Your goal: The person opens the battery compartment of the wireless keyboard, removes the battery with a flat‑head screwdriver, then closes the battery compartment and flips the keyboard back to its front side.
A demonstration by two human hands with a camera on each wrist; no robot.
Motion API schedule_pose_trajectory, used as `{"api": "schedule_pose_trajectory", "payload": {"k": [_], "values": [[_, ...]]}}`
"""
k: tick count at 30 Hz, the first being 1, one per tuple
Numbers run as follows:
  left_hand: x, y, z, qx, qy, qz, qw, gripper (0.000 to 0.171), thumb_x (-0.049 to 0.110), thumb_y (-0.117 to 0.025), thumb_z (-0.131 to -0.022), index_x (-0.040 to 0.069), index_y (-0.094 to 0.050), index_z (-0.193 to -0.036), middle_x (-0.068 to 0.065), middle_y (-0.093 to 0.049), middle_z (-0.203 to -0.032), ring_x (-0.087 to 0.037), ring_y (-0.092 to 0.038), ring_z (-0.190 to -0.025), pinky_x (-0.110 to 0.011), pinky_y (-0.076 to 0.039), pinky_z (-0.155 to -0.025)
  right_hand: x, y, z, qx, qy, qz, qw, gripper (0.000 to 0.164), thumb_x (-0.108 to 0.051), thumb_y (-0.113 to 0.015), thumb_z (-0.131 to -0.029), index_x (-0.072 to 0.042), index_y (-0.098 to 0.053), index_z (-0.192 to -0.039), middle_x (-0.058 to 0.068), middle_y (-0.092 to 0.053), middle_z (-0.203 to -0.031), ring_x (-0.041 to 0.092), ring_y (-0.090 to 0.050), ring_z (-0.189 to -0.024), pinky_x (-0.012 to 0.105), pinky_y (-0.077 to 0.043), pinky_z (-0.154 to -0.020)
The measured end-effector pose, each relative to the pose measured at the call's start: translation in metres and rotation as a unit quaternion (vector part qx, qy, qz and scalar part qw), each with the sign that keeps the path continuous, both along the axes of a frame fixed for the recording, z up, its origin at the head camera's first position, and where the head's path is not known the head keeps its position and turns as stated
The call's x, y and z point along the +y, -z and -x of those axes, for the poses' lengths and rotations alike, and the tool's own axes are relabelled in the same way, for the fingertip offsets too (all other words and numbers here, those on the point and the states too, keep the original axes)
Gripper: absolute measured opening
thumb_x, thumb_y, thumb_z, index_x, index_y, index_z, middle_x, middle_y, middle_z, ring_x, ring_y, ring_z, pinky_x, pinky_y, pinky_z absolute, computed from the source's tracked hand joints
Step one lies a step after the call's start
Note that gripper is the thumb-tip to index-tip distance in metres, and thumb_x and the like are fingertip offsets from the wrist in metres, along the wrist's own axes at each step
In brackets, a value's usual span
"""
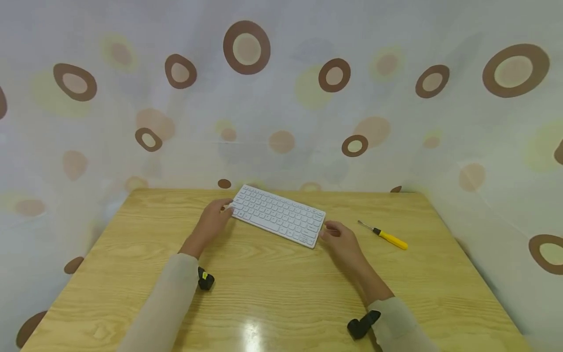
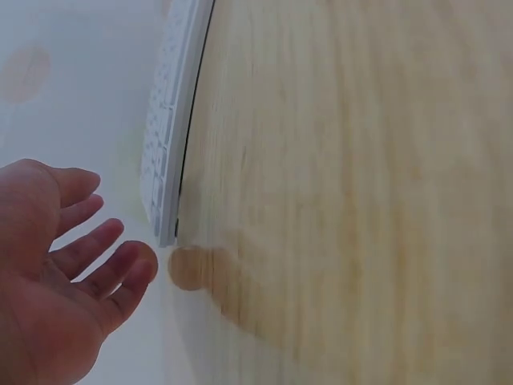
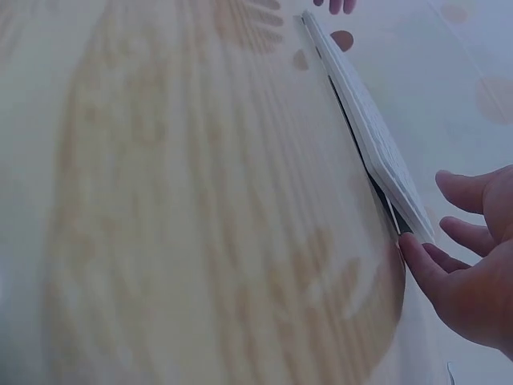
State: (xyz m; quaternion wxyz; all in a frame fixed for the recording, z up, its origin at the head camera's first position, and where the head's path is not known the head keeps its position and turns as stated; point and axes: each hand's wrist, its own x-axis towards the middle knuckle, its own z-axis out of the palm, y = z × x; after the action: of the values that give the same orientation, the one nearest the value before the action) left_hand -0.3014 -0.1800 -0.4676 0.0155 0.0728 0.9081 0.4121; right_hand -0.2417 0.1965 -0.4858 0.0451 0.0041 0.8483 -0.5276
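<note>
A white keyboard (image 1: 278,216) lies slantwise on the wooden table, its left end farther back than its right. At its left end my left hand (image 1: 213,222) has loosely bent fingers; the left wrist view shows these fingers (image 2: 120,269) beside the keyboard's corner (image 2: 167,212), with nothing gripped. My right hand (image 1: 345,244) is at the right end, fingers loosely bent. In the right wrist view one fingertip (image 3: 410,245) is at the lower edge of the keyboard (image 3: 373,128), while the thumb stands apart from it; whether the fingertip touches is hard to tell.
To the right of my right hand lies a screwdriver (image 1: 393,240) with a yellow and black handle. The wooden table (image 1: 272,288) ends at a pale curtain-like backdrop (image 1: 281,107) with brown rings. Dark wrist-worn devices (image 1: 205,279) sit at both cuffs.
</note>
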Motion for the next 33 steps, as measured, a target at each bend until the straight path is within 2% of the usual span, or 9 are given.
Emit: {"api": "schedule_pose_trajectory", "payload": {"k": [5, 10, 14, 19, 25, 33], "values": [[-0.003, 0.003, 0.016, -0.027, -0.014, -0.016, 0.9994, 0.047, 0.025, -0.045, -0.108, 0.005, -0.045, -0.150, -0.018, -0.042, -0.153, -0.037, -0.044, -0.137, -0.054, -0.040, -0.110, -0.003, 0.003, 0.003, -0.008, 0.006, 0.015, 1.000, 0.052, -0.028, -0.061, -0.100, -0.006, -0.049, -0.146, 0.015, -0.056, -0.142, 0.031, -0.053, -0.130, 0.048, -0.044, -0.107], [-0.003, 0.004, 0.030, -0.030, -0.019, -0.014, 0.9993, 0.046, 0.021, -0.046, -0.107, 0.002, -0.045, -0.149, -0.020, -0.042, -0.154, -0.037, -0.045, -0.136, -0.052, -0.040, -0.110, -0.009, 0.004, 0.005, -0.022, 0.018, 0.025, 0.999, 0.049, -0.027, -0.063, -0.098, -0.009, -0.053, -0.143, 0.013, -0.059, -0.135, 0.029, -0.055, -0.125, 0.043, -0.045, -0.103], [-0.003, 0.006, 0.037, -0.033, -0.021, -0.021, 0.9990, 0.046, 0.019, -0.046, -0.107, 0.002, -0.045, -0.149, -0.020, -0.041, -0.154, -0.037, -0.046, -0.136, -0.051, -0.041, -0.110, -0.013, 0.005, 0.007, -0.016, 0.027, 0.019, 0.999, 0.046, -0.022, -0.065, -0.097, -0.007, -0.057, -0.139, 0.014, -0.062, -0.128, 0.028, -0.057, -0.119, 0.039, -0.045, -0.098], [-0.004, 0.011, 0.041, -0.023, -0.017, -0.030, 0.9991, 0.044, 0.017, -0.045, -0.106, 0.000, -0.048, -0.147, -0.022, -0.046, -0.151, -0.039, -0.047, -0.136, -0.051, -0.041, -0.111, -0.017, 0.006, 0.010, 0.002, 0.046, -0.003, 0.999, 0.041, -0.016, -0.067, -0.095, -0.004, -0.062, -0.133, 0.015, -0.064, -0.120, 0.027, -0.059, -0.112, 0.037, -0.045, -0.094], [-0.006, 0.012, 0.045, -0.024, -0.004, -0.026, 0.9994, 0.038, 0.016, -0.048, -0.106, 0.002, -0.055, -0.140, -0.020, -0.054, -0.144, -0.036, -0.049, -0.135, -0.051, -0.039, -0.112, -0.021, 0.008, 0.010, 0.015, 0.061, -0.020, 0.998, 0.033, -0.011, -0.069, -0.094, -0.001, -0.066, -0.126, 0.015, -0.067, -0.112, 0.026, -0.061, -0.106, 0.036, -0.046, -0.090], [-0.003, 0.011, 0.052, -0.023, 0.004, -0.017, 0.9996, 0.036, 0.015, -0.050, -0.106, 0.000, -0.057, -0.138, -0.019, -0.058, -0.139, -0.033, -0.053, -0.130, -0.049, -0.040, -0.111, -0.023, 0.009, 0.010, 0.009, 0.068, -0.017, 0.998, 0.035, -0.010, -0.069, -0.093, -0.002, -0.066, -0.126, 0.015, -0.066, -0.114, 0.027, -0.060, -0.107, 0.037, -0.046, -0.092]]}}
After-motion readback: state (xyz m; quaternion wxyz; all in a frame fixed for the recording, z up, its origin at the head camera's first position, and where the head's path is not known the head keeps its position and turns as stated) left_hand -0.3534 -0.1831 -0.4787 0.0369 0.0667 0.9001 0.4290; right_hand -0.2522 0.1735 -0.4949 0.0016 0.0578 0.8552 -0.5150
